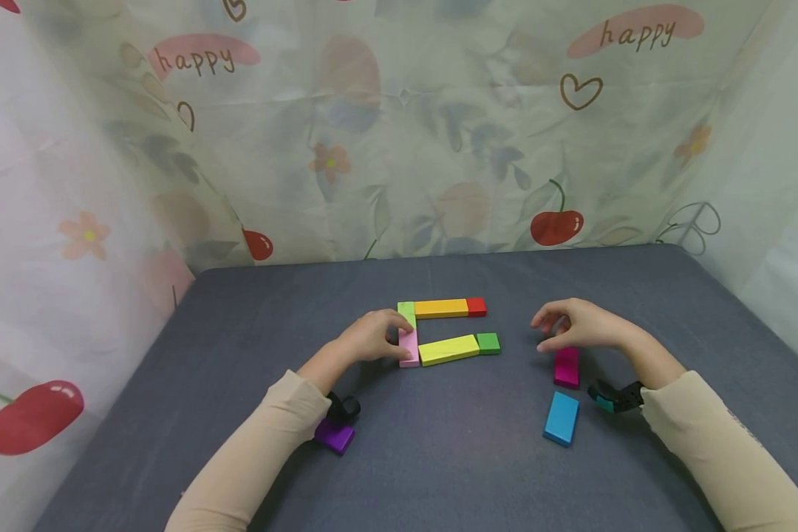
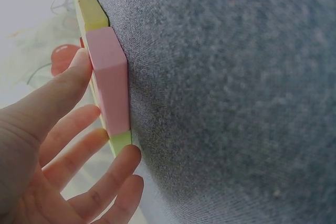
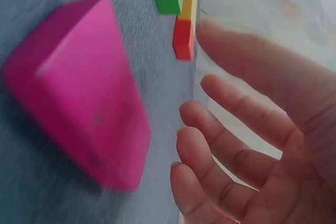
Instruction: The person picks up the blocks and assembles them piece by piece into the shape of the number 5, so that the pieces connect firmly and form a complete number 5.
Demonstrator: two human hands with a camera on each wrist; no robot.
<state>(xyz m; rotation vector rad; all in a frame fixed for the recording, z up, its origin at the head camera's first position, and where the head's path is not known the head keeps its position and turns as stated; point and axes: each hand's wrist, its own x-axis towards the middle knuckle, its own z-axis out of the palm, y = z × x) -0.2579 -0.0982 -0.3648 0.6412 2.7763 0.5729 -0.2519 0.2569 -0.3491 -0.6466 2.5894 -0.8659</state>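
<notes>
Pink block [image 1: 408, 341], lying on the grey tabletop [image 1: 452, 458], sits beneath the left hand [image 1: 372, 336], whose relaxed grip spreads thumb and fingers over it; I cannot tell whether they touch it. Well right of the pink block, the right hand [image 1: 585, 325] hangs loosely curled near the magenta block [image 1: 567, 371], with nothing in its grip. Against the pink block's far end lies the light green block [image 1: 406, 309], from whose right side runs the orange block [image 1: 441, 309], tipped by the red block [image 1: 476, 307]. Just right of the pink block's near part starts the yellow block [image 1: 448, 350], set at a slight slant, with the green block [image 1: 488, 343] at its right end. Nearer the person than the pink block are the blue block [image 1: 561, 419], well to its right, and the purple block [image 1: 335, 437], to its left and partly hidden. Beyond the pink block hangs a cloth [image 1: 406, 162] printed with cherries and hearts.
</notes>
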